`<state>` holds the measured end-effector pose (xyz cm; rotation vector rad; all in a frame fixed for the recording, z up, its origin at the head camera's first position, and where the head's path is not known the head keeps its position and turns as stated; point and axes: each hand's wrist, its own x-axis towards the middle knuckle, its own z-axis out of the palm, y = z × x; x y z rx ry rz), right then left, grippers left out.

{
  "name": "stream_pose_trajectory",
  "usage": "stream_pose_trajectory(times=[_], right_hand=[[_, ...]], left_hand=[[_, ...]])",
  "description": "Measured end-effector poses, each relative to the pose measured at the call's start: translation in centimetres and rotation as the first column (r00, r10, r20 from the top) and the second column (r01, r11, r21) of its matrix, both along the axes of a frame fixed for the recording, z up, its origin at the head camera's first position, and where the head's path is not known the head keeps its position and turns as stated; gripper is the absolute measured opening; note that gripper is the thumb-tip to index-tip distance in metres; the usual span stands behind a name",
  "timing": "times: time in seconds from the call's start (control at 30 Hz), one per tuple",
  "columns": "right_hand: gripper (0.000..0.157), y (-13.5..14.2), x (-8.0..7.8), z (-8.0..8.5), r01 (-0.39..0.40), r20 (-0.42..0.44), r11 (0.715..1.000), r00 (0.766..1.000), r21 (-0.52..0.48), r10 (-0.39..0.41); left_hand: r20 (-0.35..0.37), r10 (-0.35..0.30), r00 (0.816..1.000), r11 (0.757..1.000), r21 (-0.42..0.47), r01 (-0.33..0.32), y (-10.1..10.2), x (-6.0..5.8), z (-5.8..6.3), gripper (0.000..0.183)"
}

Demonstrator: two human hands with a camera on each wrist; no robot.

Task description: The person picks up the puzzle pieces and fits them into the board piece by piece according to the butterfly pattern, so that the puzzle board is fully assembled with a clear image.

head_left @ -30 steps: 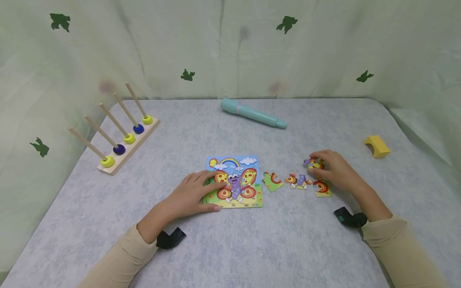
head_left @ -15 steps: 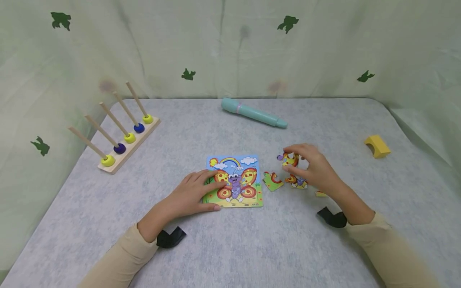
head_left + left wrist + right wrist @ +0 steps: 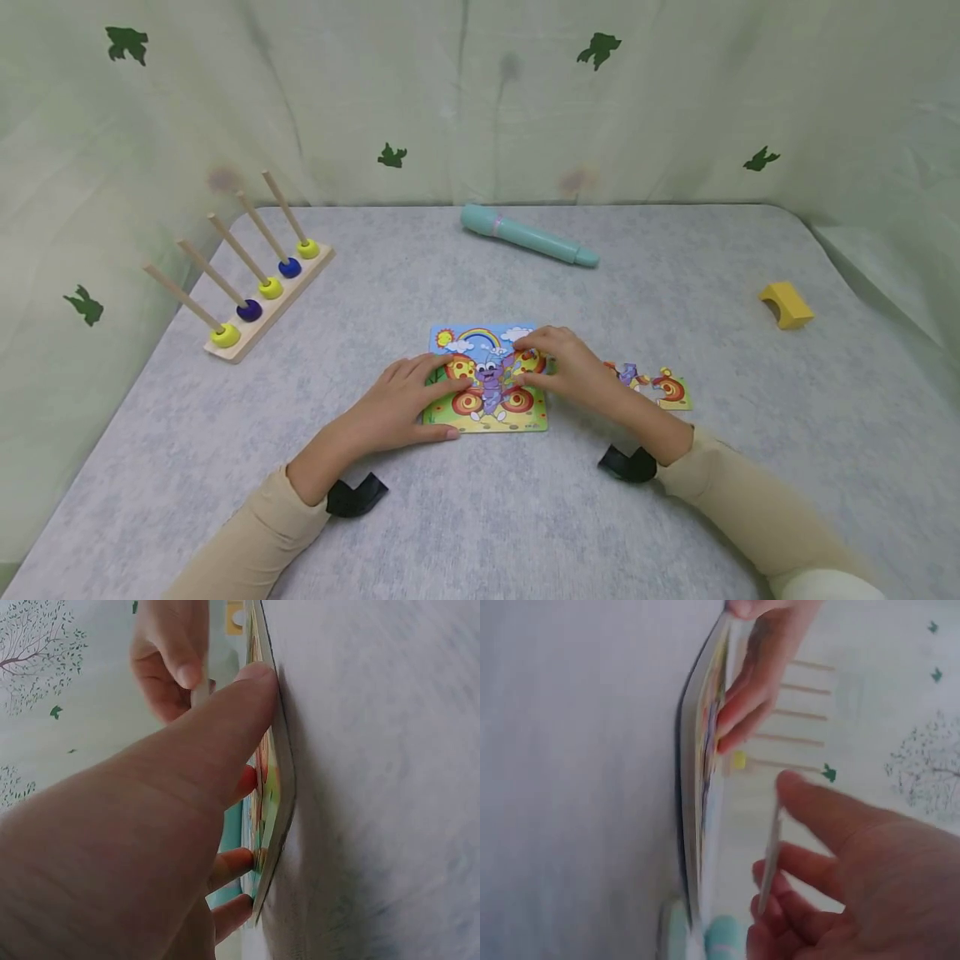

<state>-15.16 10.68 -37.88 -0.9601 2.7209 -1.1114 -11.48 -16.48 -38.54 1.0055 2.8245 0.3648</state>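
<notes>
A square jigsaw puzzle board point(image 3: 487, 423) with a butterfly picture lies flat on the table. My left hand point(image 3: 390, 408) rests on its left side, thumb along the front edge and fingers spread over the picture. Over the board's right side, my right hand point(image 3: 581, 371) pinches a puzzle piece point(image 3: 771, 855) between thumb and fingers. In the right wrist view that thin piece is raised off the board, seen edge-on. Two loose puzzle pieces, one with purple point(image 3: 628, 374) and one with a red swirl point(image 3: 672, 391), lie right of the board; the right hand hides the green one.
At the left stands a wooden peg rack point(image 3: 277, 312) with yellow and blue beads at the foot of its pegs. A teal microphone-shaped toy point(image 3: 528, 237) lies at the back. A yellow arch block point(image 3: 786, 305) sits far right. Pale curtains point(image 3: 480, 100) enclose the table.
My right hand has carried the puzzle piece leftward from beside the loose pieces to above the right side of the board. The left hand has stayed in place.
</notes>
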Motion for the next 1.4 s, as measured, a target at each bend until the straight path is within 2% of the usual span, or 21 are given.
stream_pose_trajectory(times=[0.2, 0.43, 0.67, 0.8, 0.97, 1.1, 1.27, 1.4], right_hand=[[0.041, -0.7, -0.6, -1.5, -0.036, 0.037, 0.999, 0.999, 0.013, 0.036], [0.039, -1.0, -0.7, -2.2, -0.043, 0.042, 0.999, 0.998, 0.033, 0.042], [0.037, -1.2, -0.9, -2.5, -0.033, 0.067, 0.999, 0.997, 0.011, 0.032], [0.036, -1.4, -1.0, -2.6, -0.022, 0.065, 1.000, 0.998, 0.014, 0.021], [0.041, -1.4, -0.9, -2.1, -0.013, 0.032, 0.993, 0.999, 0.116, 0.010], [0.045, -1.1, -0.7, -1.4, -0.046, 0.009, 0.970, 0.999, 0.239, 0.045], [0.049, -0.5, -0.5, -0.7, -0.109, 0.032, 0.938, 0.994, 0.329, 0.104], [0.055, 0.1, -0.5, -0.6, -0.153, 0.050, 0.929, 0.988, 0.337, 0.144]], left_hand=[[0.003, 0.004, 1.000, 1.000, -0.002, -0.004, 0.0, 0.0, 0.0, 0.065], [-0.010, 0.002, 1.000, 1.000, -0.008, -0.002, 0.2, 0.0, -0.1, 0.065], [-0.021, -0.080, 0.997, 0.996, 0.032, 0.080, 0.8, -0.3, -0.2, 0.065], [-0.020, -0.097, 0.995, 0.994, 0.051, 0.098, 1.3, -0.5, -0.2, 0.064], [-0.066, -0.085, 0.994, 0.996, -0.035, 0.083, 2.1, -0.6, -0.2, 0.076], [-0.088, -0.087, 0.992, 0.992, -0.097, 0.078, 2.8, -0.7, 0.0, 0.077], [-0.084, -0.073, 0.994, 0.992, -0.112, 0.063, 3.1, -0.7, 0.3, 0.075], [-0.065, -0.065, 0.996, 0.992, -0.111, 0.058, 3.1, -0.6, 0.3, 0.075]])
